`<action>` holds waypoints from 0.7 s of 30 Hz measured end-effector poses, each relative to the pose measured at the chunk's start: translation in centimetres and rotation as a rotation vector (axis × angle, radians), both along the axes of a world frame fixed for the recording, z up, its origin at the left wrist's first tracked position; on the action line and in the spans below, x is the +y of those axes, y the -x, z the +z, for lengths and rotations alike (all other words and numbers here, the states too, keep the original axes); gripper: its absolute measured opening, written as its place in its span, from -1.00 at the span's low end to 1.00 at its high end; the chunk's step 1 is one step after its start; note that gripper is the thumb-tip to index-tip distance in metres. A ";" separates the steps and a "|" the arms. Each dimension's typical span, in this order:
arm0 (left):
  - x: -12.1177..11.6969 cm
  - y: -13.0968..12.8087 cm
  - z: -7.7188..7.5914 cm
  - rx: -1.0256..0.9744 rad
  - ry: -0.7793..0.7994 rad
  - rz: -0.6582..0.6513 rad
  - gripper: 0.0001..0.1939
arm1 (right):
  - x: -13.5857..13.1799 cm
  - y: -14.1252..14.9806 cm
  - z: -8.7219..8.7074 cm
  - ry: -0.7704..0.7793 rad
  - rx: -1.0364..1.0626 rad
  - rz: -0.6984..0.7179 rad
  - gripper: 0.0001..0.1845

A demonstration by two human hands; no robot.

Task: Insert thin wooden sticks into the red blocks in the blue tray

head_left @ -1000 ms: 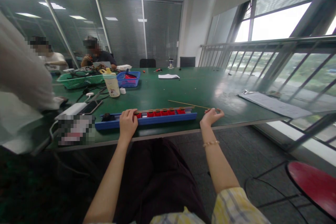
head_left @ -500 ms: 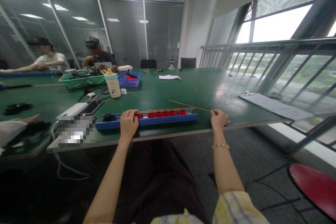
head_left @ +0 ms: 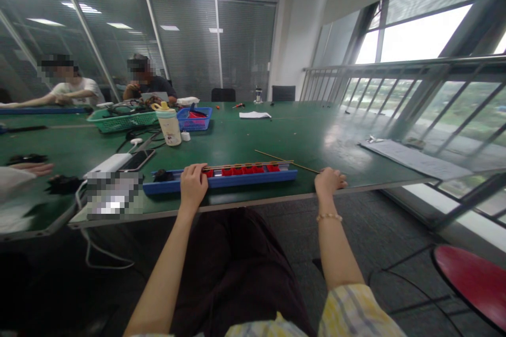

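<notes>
A long blue tray [head_left: 253, 178] lies near the front edge of the green table [head_left: 300, 137], with red blocks [head_left: 247, 170] in a row inside it and a thin rod along its top. My left hand [head_left: 193, 184] rests on the tray's left half, fingers curled over its far rim. My right hand [head_left: 329, 180] is closed at the table's edge on the near end of a thin yellow rod [head_left: 285, 160] that runs away to the left across the table.
A white bottle [head_left: 169, 125], a blue basket [head_left: 194, 119] and a green basket [head_left: 122, 120] stand behind the tray, with a phone [head_left: 137, 160] and cables. Two people sit at the far left. Another person's hand [head_left: 33, 169] lies at the left. A red stool [head_left: 470, 279] stands at the lower right.
My right hand went from open, palm up, to closed on the rod's end and drew it slightly nearer. The person close at my left moved out of the way.
</notes>
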State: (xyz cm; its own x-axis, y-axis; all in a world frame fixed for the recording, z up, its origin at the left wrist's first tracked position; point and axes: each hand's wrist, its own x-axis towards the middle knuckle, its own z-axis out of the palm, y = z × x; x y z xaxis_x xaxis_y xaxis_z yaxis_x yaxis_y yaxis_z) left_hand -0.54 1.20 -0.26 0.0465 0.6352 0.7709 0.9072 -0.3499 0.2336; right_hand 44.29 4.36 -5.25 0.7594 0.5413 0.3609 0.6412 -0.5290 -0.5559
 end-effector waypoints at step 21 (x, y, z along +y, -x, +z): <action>0.4 0.3 -0.3 -0.022 -0.031 -0.009 -0.65 | 0.9 -0.2 -0.5 0.019 -0.183 0.417 -0.55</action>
State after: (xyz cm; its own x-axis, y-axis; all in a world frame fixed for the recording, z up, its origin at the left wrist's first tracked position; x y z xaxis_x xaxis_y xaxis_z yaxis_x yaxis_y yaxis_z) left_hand -0.82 1.59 -0.61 0.0350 0.6109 0.7909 0.8987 -0.3654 0.2425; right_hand 44.51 5.22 -5.75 0.4000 0.7953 0.4555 0.8883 -0.2141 -0.4064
